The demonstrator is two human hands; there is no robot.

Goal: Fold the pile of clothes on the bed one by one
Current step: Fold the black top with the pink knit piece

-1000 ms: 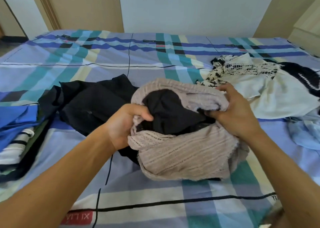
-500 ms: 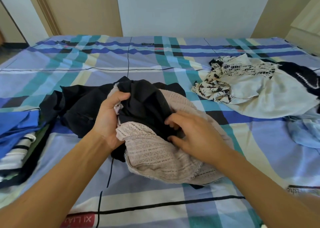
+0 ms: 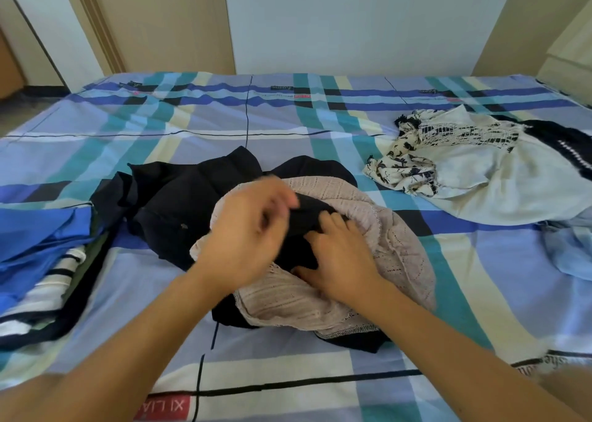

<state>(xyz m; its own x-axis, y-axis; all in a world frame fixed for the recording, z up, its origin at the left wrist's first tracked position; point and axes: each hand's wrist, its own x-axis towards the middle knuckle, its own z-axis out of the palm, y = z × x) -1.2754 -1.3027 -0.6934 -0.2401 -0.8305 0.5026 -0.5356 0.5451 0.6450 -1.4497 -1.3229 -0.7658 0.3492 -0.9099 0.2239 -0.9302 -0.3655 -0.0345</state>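
A beige knit garment [image 3: 400, 255] with a black lining [image 3: 307, 226] lies bunched in the middle of the plaid bed [image 3: 320, 386], on top of a black garment [image 3: 179, 197]. My right hand [image 3: 339, 255] rests on the black lining inside the beige knit, fingers spread and fairly straight. My left hand [image 3: 246, 229] is motion-blurred just left of it, over the knit's left edge, fingers curled toward the black cloth; whether it holds any fabric is unclear.
At the right lies a loose pile: a white garment [image 3: 496, 191], a floral piece [image 3: 403, 168] and a light blue item [image 3: 573, 248]. A stack with a blue cloth [image 3: 38, 232] and a striped cloth [image 3: 48, 293] sits at the left edge.
The beige garment has come down from my hands onto the bed. My right hand moved from its right side onto the black lining, and my left hand shifted right over the knit.
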